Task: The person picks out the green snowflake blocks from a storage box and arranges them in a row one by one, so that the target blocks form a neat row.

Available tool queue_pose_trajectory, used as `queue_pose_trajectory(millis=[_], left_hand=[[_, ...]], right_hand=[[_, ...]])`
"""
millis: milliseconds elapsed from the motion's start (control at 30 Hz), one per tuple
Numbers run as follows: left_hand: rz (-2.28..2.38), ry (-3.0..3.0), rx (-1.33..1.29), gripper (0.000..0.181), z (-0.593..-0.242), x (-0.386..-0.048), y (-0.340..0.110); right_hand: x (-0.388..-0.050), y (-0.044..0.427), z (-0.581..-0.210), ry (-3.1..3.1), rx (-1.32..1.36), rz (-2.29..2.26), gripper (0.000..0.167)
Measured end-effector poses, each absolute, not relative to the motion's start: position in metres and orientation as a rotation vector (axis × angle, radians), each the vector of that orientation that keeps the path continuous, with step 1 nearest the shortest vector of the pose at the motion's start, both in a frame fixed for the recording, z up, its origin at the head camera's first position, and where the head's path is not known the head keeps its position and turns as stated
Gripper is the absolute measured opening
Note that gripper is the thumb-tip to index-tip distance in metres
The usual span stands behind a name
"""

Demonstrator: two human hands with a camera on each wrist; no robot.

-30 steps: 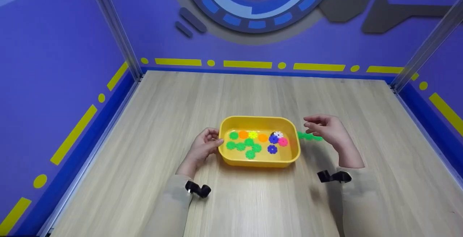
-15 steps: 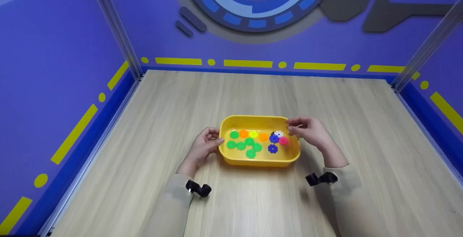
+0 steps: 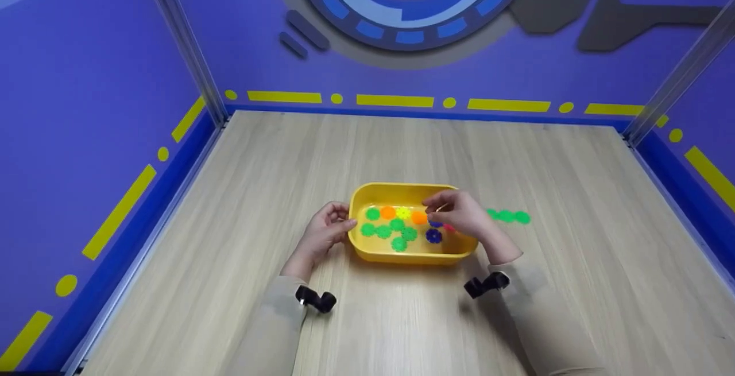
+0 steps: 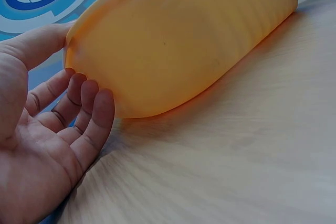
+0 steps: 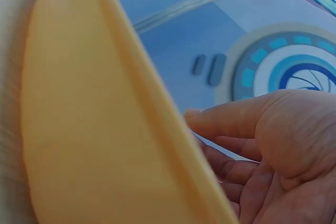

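A yellow plastic bin (image 3: 413,258) stands on the table, with small flower-shaped plastic discs on its floor. My left hand (image 3: 323,235) holds the bin's left end, thumb on the rim and fingertips against the outer wall, as the left wrist view shows (image 4: 58,114). Over the bin's right half hovers my right hand (image 3: 459,215), fingers loosely bent and nothing seen between them. Below it lie a dark blue disc (image 3: 434,236) and an orange disc (image 3: 419,217); other discs there are partly hidden. Linked green discs (image 3: 396,225) lie left of centre.
A row of joined green discs (image 3: 506,216) lies on the wooden table (image 3: 390,318) just right of the bin. Purple-blue panels (image 3: 402,72) enclose the table at the back and both sides.
My right hand has moved left, from above the green row beside the bin to over the bin's inside. The left hand keeps its hold, and the bin stays in place.
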State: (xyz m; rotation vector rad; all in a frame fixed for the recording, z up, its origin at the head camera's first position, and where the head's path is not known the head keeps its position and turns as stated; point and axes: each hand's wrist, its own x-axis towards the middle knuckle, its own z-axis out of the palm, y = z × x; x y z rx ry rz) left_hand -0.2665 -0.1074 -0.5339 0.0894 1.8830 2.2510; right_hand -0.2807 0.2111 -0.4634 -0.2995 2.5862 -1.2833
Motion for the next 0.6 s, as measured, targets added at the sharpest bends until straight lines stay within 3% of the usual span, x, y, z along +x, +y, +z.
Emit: queue_pose_trajectory(millis=[300,600], left_hand=[[2.251,1.877,0.072,0.037,-0.533,-0.266,-0.107],[2.252,1.873,0.08,0.038,-0.533,-0.266,-0.107]], right_hand=[[-0.283,0.187,-0.473,2.662,-0.453,-1.13,0.024],[-0.28,0.172,-0.48,2.659,-0.397,-1.002,0.025]])
